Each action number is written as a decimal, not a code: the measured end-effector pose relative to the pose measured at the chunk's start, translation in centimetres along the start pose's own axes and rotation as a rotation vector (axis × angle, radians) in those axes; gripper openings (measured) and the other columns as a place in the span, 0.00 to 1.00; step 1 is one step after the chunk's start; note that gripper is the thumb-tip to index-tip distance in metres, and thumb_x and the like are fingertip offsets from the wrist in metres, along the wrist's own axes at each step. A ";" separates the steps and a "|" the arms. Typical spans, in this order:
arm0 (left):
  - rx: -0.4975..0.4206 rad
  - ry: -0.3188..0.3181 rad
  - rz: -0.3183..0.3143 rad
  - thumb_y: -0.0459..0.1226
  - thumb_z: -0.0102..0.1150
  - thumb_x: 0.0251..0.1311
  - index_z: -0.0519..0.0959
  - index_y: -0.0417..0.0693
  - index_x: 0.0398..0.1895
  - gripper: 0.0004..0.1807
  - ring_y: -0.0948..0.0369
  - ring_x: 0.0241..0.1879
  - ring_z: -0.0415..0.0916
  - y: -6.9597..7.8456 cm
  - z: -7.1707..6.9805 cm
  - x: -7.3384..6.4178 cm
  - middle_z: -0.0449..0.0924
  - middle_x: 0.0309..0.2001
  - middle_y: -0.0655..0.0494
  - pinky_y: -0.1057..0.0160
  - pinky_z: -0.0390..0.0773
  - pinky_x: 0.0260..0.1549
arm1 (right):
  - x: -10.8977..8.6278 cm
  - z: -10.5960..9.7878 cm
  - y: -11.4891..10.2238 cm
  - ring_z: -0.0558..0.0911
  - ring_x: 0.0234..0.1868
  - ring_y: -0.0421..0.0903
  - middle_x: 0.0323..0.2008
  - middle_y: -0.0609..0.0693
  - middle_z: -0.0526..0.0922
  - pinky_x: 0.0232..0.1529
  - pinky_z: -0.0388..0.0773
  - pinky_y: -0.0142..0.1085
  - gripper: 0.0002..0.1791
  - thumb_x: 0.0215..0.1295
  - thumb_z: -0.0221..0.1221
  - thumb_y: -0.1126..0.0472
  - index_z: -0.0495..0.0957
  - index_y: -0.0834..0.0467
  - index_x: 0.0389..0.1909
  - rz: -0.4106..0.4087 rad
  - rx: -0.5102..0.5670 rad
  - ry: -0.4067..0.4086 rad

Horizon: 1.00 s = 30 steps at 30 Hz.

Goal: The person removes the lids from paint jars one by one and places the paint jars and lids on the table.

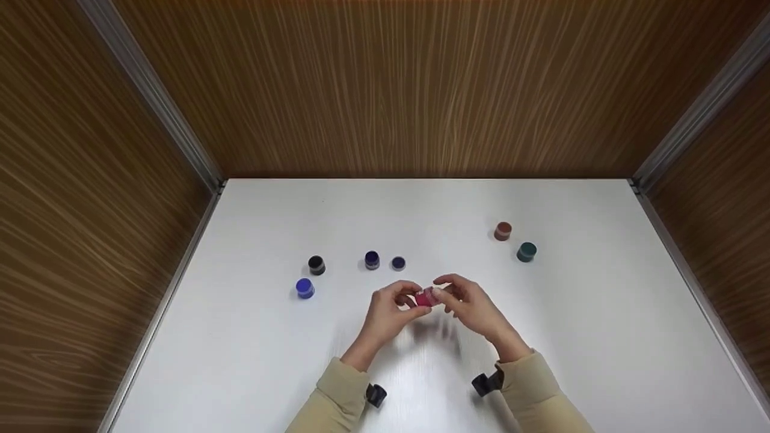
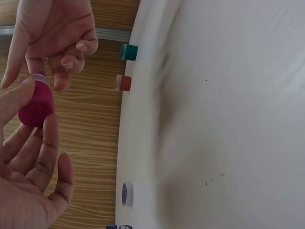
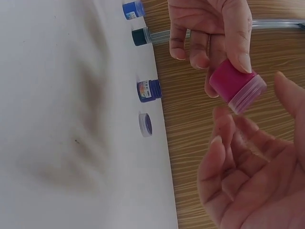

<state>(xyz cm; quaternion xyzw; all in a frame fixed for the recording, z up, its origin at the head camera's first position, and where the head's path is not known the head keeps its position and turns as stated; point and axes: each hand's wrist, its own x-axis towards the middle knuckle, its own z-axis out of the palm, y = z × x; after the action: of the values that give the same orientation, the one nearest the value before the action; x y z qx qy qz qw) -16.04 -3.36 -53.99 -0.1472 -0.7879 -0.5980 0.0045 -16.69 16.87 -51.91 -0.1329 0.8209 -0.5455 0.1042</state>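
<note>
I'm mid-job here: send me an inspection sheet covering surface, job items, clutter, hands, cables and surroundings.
Surface: white tabletop; small dark specks visible in the left wrist view.
Job's things: bright pink cylindrical jar, clear ribbed lid on, held above the tabletop.
Clutter: uncapped purple cylindrical jar, round clear-rimmed purple lid beside it; cylindrical black jar, cylindrical blue jar, cylindrical reddish-brown jar, cylindrical teal-green jar.
Left hand: grips the pink jar.
Right hand: beside the clear lid, fingers loosely curved; contact unclear.
Cables: nothing seen.
Surroundings: brown wood-grain panels, grey metal strips at the corners.
</note>
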 end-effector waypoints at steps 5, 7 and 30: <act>0.027 0.014 0.026 0.39 0.76 0.50 0.83 0.46 0.42 0.17 0.55 0.34 0.81 0.0 0.1 -0.1 0.83 0.37 0.60 0.63 0.78 0.31 | 0.0 0.3 -0.1 0.80 0.33 0.58 0.29 0.50 0.82 0.30 0.76 0.36 0.19 0.71 0.57 0.48 0.79 0.62 0.44 0.023 -0.005 0.038; 0.024 0.011 0.023 0.39 0.76 0.50 0.83 0.46 0.42 0.17 0.54 0.34 0.81 0.0 0.0 -0.1 0.83 0.37 0.60 0.64 0.78 0.31 | 0.0 0.4 -0.2 0.80 0.33 0.58 0.28 0.51 0.82 0.31 0.76 0.36 0.19 0.70 0.58 0.48 0.79 0.62 0.40 0.025 0.003 0.033; 0.021 0.014 0.041 0.39 0.75 0.51 0.83 0.45 0.42 0.16 0.56 0.34 0.81 0.1 0.0 0.0 0.84 0.39 0.58 0.52 0.79 0.37 | -0.3 0.2 -0.7 0.76 0.28 0.49 0.27 0.54 0.80 0.27 0.74 0.34 0.16 0.71 0.58 0.53 0.77 0.64 0.47 0.029 0.004 0.000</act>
<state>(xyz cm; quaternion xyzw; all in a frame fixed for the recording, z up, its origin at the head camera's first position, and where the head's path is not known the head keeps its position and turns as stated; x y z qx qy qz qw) -16.03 -3.33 -53.95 -0.1590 -0.7908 -0.5906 0.0237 -16.30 16.53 -51.32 -0.1206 0.8216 -0.5457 0.1123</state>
